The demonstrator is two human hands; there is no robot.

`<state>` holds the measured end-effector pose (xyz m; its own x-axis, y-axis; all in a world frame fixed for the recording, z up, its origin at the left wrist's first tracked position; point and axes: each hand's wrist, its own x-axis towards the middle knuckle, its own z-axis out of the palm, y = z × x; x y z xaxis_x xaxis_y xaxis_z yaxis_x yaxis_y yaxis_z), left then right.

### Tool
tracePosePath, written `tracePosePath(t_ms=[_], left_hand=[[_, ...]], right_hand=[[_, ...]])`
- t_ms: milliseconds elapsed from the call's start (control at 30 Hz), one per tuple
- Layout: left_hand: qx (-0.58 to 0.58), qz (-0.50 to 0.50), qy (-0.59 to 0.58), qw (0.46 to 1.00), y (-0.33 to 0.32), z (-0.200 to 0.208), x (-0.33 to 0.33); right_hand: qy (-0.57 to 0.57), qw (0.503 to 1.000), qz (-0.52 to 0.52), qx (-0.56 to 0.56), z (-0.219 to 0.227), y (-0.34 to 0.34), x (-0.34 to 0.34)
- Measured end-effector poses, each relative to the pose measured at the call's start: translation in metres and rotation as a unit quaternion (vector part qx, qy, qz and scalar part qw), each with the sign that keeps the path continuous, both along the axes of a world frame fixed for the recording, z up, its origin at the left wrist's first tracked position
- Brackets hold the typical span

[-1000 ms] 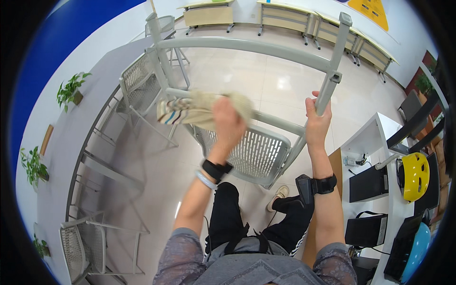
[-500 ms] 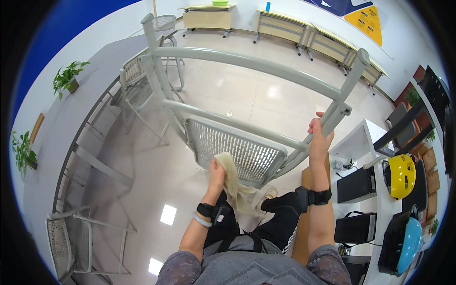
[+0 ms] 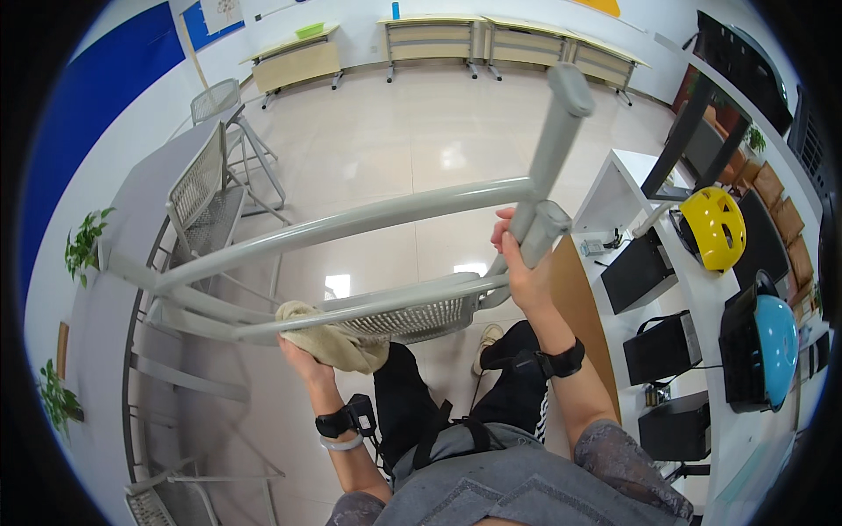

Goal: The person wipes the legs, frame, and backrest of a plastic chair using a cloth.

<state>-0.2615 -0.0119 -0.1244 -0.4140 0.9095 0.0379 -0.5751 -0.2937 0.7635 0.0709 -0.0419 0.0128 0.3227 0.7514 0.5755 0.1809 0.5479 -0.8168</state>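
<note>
A folding chair [image 3: 377, 216] with a light grey tube frame and perforated seat is held up off the floor, tilted across the view in front of me. My right hand [image 3: 527, 273] is closed round its frame at the right side, near the capped tube ends. My left hand [image 3: 307, 359] holds a beige cloth [image 3: 344, 347] against the lower tube and the seat's left edge. Most of the left fingers are hidden behind the cloth and the tube. Both of my wrists carry black straps.
A long grey table [image 3: 132, 228] with potted plants [image 3: 86, 249] runs along the left, with more chairs [image 3: 203, 200] beside it. On the right, a white shelf desk [image 3: 721, 351] bears a yellow helmet [image 3: 717, 230] and a blue helmet [image 3: 775, 351]. Pale tables [image 3: 430, 40] line the far wall.
The chair has swung lower on its left side, and its seat now shows nearly edge-on. My left hand has moved left with the cloth, up to the tube. My right hand still grips the frame.
</note>
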Motion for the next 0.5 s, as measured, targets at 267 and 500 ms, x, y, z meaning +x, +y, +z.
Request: tracePosePath(t_ms=[267, 500], left_hand=[[-0.09, 0.04, 0.112, 0.989, 0.015, 0.024, -0.018], [0.087, 0.135, 0.595, 0.787, -0.062, 0.054, 0.048]], right_hand=[[-0.045, 0.999, -0.005, -0.013, 0.019, -0.004, -0.024], [-0.052, 0.997, -0.024, 0.051, 0.018, 0.008, -0.055]])
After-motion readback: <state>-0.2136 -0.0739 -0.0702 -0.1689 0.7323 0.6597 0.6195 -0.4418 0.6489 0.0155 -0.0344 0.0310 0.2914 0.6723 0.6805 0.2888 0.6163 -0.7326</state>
